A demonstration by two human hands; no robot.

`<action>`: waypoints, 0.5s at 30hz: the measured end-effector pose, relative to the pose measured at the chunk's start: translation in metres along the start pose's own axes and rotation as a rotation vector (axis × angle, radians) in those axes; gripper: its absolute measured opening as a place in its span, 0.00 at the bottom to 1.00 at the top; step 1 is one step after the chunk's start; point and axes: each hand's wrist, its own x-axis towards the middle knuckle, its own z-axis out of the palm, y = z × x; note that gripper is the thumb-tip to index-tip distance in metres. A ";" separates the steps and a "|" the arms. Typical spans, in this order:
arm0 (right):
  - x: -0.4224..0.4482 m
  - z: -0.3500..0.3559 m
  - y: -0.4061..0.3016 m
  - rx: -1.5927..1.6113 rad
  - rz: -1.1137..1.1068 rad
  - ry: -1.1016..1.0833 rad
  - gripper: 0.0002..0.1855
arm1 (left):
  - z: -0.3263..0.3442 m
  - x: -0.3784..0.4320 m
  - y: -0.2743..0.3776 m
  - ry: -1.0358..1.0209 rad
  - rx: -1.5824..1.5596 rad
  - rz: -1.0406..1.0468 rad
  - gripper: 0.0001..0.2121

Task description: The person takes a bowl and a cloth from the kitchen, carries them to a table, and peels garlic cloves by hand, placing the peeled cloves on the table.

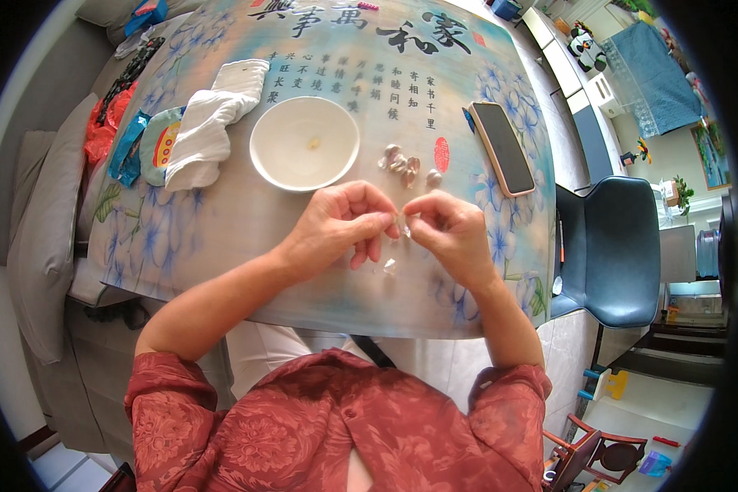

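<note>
My left hand (344,224) and my right hand (455,237) meet above the table, fingertips nearly touching. Between them they pinch a small pale garlic clove (400,215), mostly covered by the fingers. A flake of papery skin (406,232) hangs by my right fingertips. Below, another shed piece of garlic skin (390,266) lies on the tabletop. Beyond my hands sits a loose group of unpeeled garlic cloves (398,162), with a single clove (434,178) to its right. A white bowl (304,175) stands past my left hand, holding one peeled clove (313,144).
A smartphone (503,149) lies at the right. Left of the bowl are a white cloth (206,138), a colourful packet (158,144) and a blue wrapper (130,147). The printed table cover (320,295) bears writing. A dark chair (621,252) stands beyond the table's right edge.
</note>
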 end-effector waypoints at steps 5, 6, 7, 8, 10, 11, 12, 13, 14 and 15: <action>0.002 -0.003 0.000 -0.091 -0.111 -0.042 0.05 | 0.002 -0.001 0.004 -0.049 -0.062 -0.039 0.08; 0.002 -0.004 -0.001 -0.070 -0.114 -0.050 0.05 | 0.002 -0.001 0.004 -0.048 -0.063 -0.039 0.08; 0.002 -0.005 -0.001 -0.048 -0.116 -0.057 0.04 | 0.002 -0.001 0.004 -0.045 -0.072 -0.049 0.08; 0.002 -0.005 -0.002 -0.048 -0.116 -0.058 0.04 | 0.002 0.000 0.004 -0.043 -0.081 -0.059 0.09; 0.002 -0.006 -0.004 -0.034 -0.135 -0.085 0.05 | 0.001 0.000 0.001 -0.025 -0.097 -0.068 0.07; 0.002 -0.006 -0.006 -0.033 -0.135 -0.086 0.05 | 0.000 0.000 0.000 -0.009 -0.114 -0.078 0.06; 0.001 -0.005 -0.008 -0.013 -0.138 -0.094 0.05 | 0.000 0.001 -0.001 -0.009 -0.114 -0.077 0.06; 0.001 -0.004 -0.009 0.006 -0.141 -0.103 0.05 | -0.001 0.001 -0.001 -0.007 -0.121 -0.077 0.06; 0.002 -0.004 -0.009 0.007 -0.142 -0.104 0.05 | -0.001 0.001 -0.001 -0.006 -0.129 -0.076 0.05; 0.002 -0.004 -0.010 -0.004 -0.165 -0.104 0.05 | -0.001 0.001 -0.002 -0.007 -0.129 -0.076 0.05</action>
